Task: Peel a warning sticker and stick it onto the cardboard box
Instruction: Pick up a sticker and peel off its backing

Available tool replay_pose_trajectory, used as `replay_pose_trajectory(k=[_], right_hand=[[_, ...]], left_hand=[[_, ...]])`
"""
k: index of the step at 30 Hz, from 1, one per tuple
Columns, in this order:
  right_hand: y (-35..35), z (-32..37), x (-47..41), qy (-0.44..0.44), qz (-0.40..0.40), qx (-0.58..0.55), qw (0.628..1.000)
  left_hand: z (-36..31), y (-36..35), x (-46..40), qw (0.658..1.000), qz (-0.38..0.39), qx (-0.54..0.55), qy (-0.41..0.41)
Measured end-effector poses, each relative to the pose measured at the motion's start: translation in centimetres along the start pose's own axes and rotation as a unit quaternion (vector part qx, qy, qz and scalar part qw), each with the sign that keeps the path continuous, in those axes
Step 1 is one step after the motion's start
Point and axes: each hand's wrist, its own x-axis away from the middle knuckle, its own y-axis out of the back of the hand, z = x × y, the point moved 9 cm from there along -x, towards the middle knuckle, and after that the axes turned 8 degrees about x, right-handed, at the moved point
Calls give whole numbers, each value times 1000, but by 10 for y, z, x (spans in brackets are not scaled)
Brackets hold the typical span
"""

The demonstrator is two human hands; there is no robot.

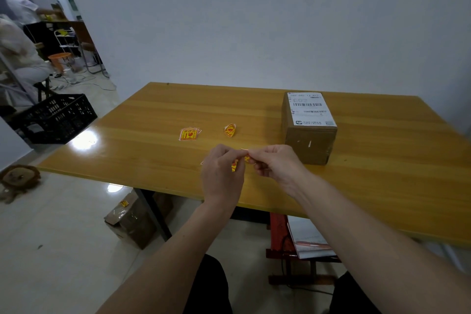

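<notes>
Both hands meet above the near middle of the wooden table (158, 160). My left hand (221, 173) and my right hand (275, 164) pinch a yellow and red warning sticker (235, 164) between their fingertips; most of it is hidden by the fingers. A small stack of the same stickers (188, 134) lies flat further back on the left. One curled sticker or backing piece (230, 130) stands beside it. The cardboard box (309, 143), with a white shipping label (309, 109) on top, sits to the right of my hands.
A black plastic crate (54, 118) stands on the floor left of the table. Under the table are a taped brown parcel (132, 219) and a red stool with papers (300, 239). A plush toy (19, 180) lies on the floor. People sit in the far left background.
</notes>
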Motion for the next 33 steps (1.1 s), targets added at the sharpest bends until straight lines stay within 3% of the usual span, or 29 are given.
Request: replay_pose_trajectory(k=[11,25,33], right_hand=[[-3,5,3,22,26,-12,999],[1,-2,-1,0,17,-62,998],[-4,0,-1,6,36,-82,996]], left_hand=[[-1,0,-2,999,4,35,35],[-3,3,-1,998,-42,47,-7],[1,0,-2,995,-26,82,42]])
